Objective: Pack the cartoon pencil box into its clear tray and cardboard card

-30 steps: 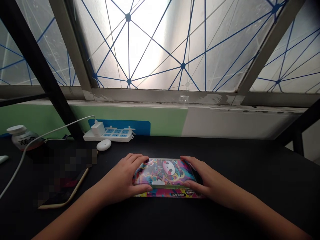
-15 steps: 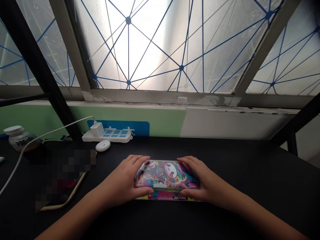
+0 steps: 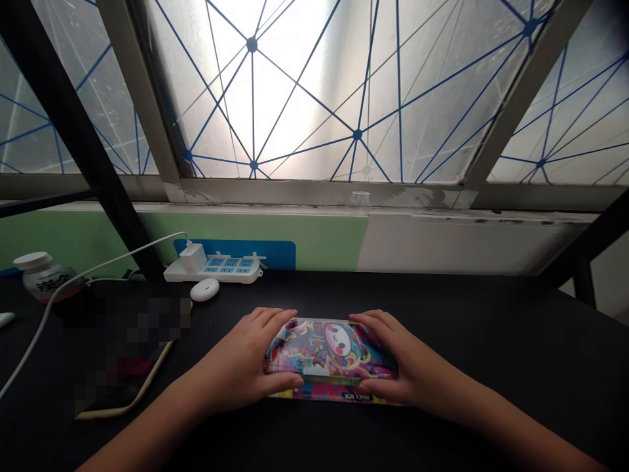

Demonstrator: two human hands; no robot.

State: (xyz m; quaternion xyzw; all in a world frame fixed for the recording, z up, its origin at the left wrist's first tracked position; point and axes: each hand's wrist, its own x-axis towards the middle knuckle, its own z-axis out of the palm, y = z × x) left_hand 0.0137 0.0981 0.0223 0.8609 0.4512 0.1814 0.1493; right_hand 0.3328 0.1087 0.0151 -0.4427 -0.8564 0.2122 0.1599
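Note:
A colourful pencil box (image 3: pixel 329 351) with a cartoon face on its top and a printed label along its front lies on the black table (image 3: pixel 491 328). My left hand (image 3: pixel 240 354) grips its left end, with the thumb along the front edge and the fingers over the top. My right hand (image 3: pixel 407 357) holds the right end the same way. A small white latch (image 3: pixel 314 372) shows at the front edge of the box, and the hands hide both ends.
Behind the box are a white earbud case (image 3: pixel 204 289) and a white power strip (image 3: pixel 213 269) with a plugged-in charger. A white cable runs left past a capped bottle (image 3: pixel 44 278). A phone (image 3: pixel 122 393), partly blurred out, lies left of my left hand. Black frame bars stand at both sides.
The box and both hands sit slightly lower in the view, and more of the box's top face shows. The hands keep their hold on it.

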